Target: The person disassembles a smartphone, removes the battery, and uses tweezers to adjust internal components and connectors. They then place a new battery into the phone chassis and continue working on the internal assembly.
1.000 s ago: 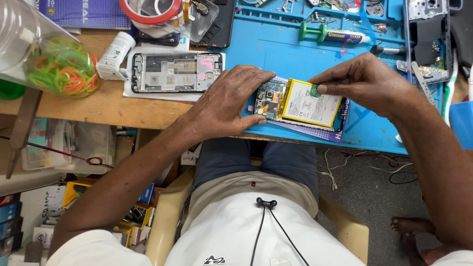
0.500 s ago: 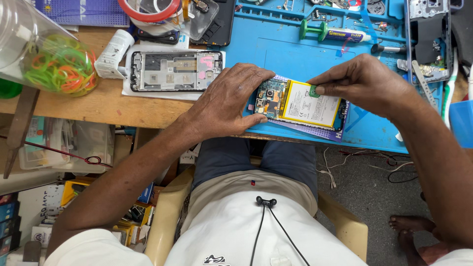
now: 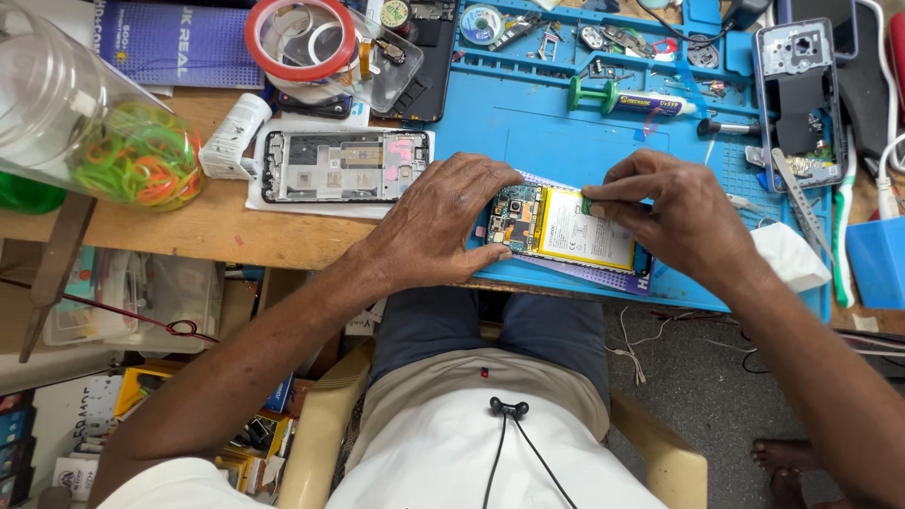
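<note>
Both hands barely shifted, left hand point(image 3: 443, 221) still flat bracing opened phone point(image 3: 566, 229), right hand point(image 3: 674, 217) still pinching its battery tab

The left hand point(image 3: 443, 221) lies flat over the near end of an opened phone point(image 3: 561, 231), fingers spread, pinning it to the blue work mat point(image 3: 566, 132). The right hand point(image 3: 674, 217) curls over the far end, fingertips point(image 3: 594, 196) pinched at the top edge of the pale battery point(image 3: 586, 229); what they pinch is too small to tell. Circuit board point(image 3: 514, 219) shows between the hands. To the left, on the wooden bench point(image 3: 189, 226), a bare phone frame point(image 3: 344, 166) rests on white paper. A clear jar of coloured rubber bands point(image 3: 123, 155) lies on its side at the far left. A tube with a green cap point(image 3: 627, 100) sits further up the mat.
</note>
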### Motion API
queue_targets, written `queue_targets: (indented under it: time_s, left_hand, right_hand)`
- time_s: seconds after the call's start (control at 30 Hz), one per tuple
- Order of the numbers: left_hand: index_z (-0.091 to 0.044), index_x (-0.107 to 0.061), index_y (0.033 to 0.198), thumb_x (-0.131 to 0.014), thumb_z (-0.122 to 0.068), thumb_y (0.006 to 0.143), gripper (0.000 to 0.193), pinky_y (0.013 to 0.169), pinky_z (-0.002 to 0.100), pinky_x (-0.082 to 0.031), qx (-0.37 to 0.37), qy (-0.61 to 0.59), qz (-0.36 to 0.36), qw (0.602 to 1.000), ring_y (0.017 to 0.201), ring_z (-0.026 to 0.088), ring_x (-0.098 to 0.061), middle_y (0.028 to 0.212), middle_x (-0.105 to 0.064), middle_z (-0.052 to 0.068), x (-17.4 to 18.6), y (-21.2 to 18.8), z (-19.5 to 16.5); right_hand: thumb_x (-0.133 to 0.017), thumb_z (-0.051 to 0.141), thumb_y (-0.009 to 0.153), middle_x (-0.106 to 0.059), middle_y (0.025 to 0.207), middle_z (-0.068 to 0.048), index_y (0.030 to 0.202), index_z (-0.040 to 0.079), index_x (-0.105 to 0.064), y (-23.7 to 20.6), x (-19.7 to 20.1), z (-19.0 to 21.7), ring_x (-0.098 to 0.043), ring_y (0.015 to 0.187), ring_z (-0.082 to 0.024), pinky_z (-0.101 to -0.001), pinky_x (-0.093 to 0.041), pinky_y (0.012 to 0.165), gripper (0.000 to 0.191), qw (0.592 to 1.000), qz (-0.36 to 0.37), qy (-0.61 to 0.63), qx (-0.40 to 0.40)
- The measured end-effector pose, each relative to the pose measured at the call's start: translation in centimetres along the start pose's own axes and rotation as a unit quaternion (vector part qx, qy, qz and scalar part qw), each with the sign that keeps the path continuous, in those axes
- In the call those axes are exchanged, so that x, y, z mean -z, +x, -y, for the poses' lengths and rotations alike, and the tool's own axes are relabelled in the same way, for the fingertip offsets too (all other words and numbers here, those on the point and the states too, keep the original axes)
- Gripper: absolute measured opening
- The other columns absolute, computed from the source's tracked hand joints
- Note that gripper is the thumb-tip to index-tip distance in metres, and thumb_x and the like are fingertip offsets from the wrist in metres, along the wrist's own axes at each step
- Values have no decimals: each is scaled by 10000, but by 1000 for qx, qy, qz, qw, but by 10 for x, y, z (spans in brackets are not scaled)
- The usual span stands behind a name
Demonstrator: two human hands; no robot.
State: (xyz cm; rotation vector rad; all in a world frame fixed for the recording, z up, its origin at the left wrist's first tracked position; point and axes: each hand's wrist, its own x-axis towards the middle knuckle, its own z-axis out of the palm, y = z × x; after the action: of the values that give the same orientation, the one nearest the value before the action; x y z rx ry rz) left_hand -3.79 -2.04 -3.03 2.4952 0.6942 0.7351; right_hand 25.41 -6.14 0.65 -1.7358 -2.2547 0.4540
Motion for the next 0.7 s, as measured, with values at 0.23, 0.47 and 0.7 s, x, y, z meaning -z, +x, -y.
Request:
queue_targets:
  time_s: [0.23,0.47,0.7]
  left_hand:
    - [-79,-528,1408,-840,-308,777,741,1156,503,-381,-1,47,28,999,1364,344,-474,1408,-552,174,6,2,-7]
    - [-43,-413,1520,-643,-486,916,784,1225,541,-188,-85,143,87,982,1513,281,-275,1610,-361,141,-2,3,-34]
    - [20,-360,1550,-529,-509,985,792,1258,504,-138,-68,181,126,973,1539,287,-263,1626,-352,185,-12,5,-43]
  right_hand:
    - [-775,98,912,-735,1122,-105,1127,132,-785,-18,-5,5,-708,1004,-248,-385,-607,854,218,993,-85,-10,78]
    - [-587,483,925,-548,1468,-244,1403,-29,-525,-72,-29,28,-478,1408,-392,-524,-309,1207,703,964,-106,-182,163]
    - [-511,577,960,-408,1581,-239,1500,-49,-438,-87,-49,29,-333,1508,-339,-491,-198,1262,830,980,-69,-162,95]
